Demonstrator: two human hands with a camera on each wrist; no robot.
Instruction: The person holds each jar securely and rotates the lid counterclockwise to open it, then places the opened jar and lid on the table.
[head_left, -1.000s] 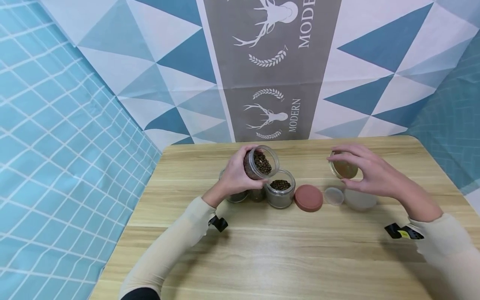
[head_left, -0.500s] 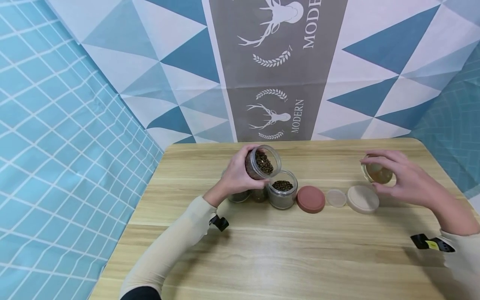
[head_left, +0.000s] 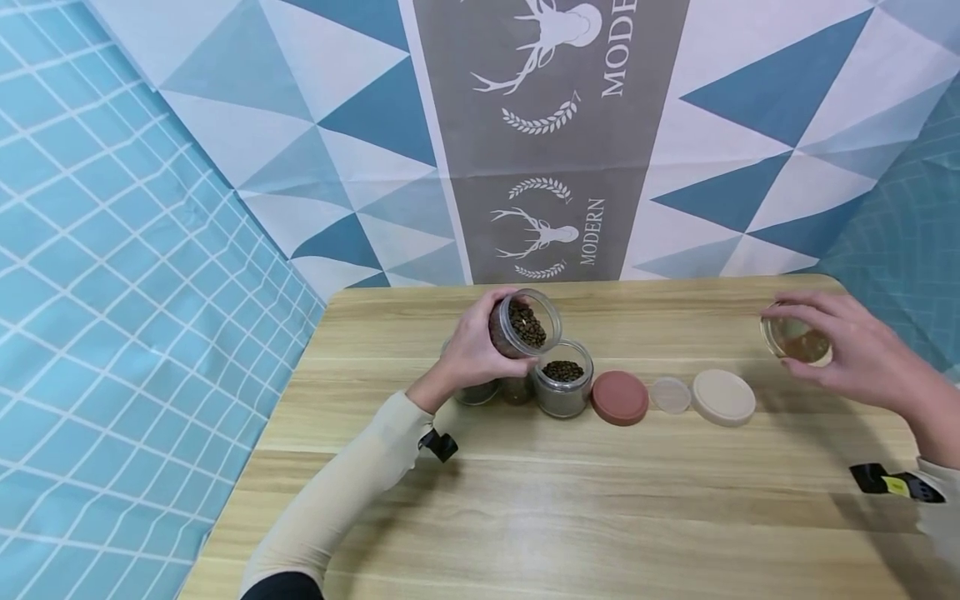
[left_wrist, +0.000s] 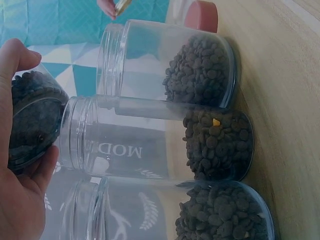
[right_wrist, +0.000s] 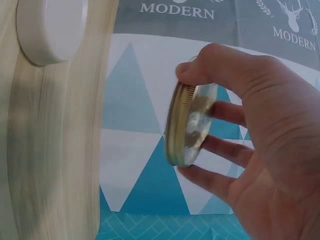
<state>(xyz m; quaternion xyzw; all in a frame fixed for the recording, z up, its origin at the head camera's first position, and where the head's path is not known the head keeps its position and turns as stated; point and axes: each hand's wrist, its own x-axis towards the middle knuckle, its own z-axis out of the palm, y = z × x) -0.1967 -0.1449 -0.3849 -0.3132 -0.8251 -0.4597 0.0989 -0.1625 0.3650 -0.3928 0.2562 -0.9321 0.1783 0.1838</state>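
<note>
My left hand (head_left: 476,346) grips a clear jar (head_left: 525,323) of dark brown pellets, tilted with its mouth toward the right. This jar is held above a row of three lidless clear jars. The right one of the row, an open jar (head_left: 562,396), has similar pellets at its bottom. In the left wrist view the middle jar (left_wrist: 217,145) and the lower jar (left_wrist: 220,215) are also partly filled. At the far right my right hand (head_left: 862,350) holds a gold-rimmed lid (right_wrist: 181,125) by its edge, raised above the table, thumb on one side and fingers on the other.
Right of the jars, a red lid (head_left: 620,397), a small translucent disc (head_left: 671,395) and a cream lid (head_left: 723,397) lie in a row on the wooden table (head_left: 570,508). A patterned cloth wall (head_left: 540,142) stands at the table's back edge.
My right hand has moved to the right with the gold-rimmed lid, away from above the cream lid. My left hand and its tilted jar have stayed in place.
</note>
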